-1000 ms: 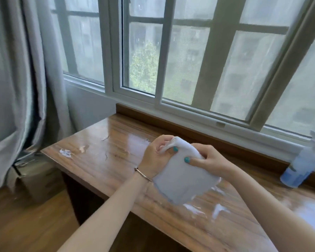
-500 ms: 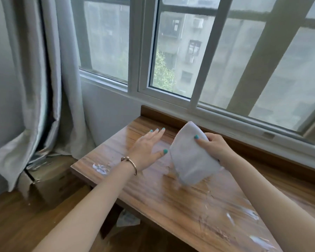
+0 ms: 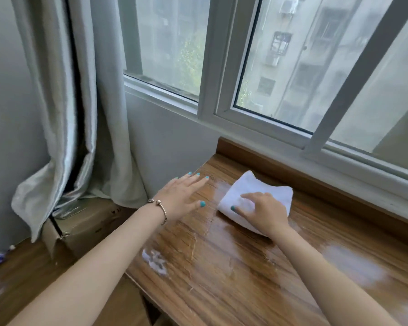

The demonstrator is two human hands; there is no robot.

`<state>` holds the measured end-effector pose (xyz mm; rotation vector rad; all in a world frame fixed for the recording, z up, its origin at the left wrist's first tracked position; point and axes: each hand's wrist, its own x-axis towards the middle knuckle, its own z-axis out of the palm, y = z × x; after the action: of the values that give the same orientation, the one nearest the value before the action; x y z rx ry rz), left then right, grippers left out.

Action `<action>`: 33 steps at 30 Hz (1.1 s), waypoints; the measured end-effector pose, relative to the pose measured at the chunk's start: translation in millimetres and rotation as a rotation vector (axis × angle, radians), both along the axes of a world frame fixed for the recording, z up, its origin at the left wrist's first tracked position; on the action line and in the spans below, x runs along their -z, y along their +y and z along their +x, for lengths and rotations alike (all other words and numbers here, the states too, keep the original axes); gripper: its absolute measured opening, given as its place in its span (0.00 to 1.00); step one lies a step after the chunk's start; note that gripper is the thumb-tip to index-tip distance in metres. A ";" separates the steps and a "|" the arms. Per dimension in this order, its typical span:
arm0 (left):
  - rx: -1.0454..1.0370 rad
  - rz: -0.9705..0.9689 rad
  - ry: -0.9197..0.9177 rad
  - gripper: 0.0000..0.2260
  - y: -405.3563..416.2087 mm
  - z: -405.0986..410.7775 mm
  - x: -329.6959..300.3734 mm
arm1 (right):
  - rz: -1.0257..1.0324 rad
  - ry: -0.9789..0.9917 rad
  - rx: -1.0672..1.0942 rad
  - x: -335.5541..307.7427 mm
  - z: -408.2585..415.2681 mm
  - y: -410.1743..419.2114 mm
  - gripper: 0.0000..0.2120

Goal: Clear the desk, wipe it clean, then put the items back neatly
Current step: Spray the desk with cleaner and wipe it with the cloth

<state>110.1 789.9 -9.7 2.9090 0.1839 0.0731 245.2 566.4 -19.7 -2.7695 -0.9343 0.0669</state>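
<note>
Grey curtain (image 3: 64,109) beside a window (image 3: 280,67); floor (image 3: 17,278) perhaps wooden.

Looks like a room in a home, upstairs: wooden desk (image 3: 233,267) against a sliding window (image 3: 257,74), grey curtain (image 3: 64,102) bunched on a wood floor (image 3: 21,278), apartment block (image 3: 299,55) outside.
</note>
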 end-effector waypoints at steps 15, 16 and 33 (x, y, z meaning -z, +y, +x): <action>0.168 -0.145 0.178 0.28 72.1 103.3 68.1 | -0.329 0.073 -0.210 31.0 34.1 -2.4 0.37; 0.173 -0.193 0.167 0.28 73.9 106.6 71.7 | -0.290 0.052 -0.229 34.5 34.8 -1.0 0.35; 0.211 -0.361 0.156 0.33 76.7 106.2 76.1 | -0.067 0.040 -0.079 36.0 112.0 105.3 0.24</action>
<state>216.3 866.6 -85.8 2.5543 -0.0781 -0.2019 357.2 671.6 -55.6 -2.7807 -1.0495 0.1683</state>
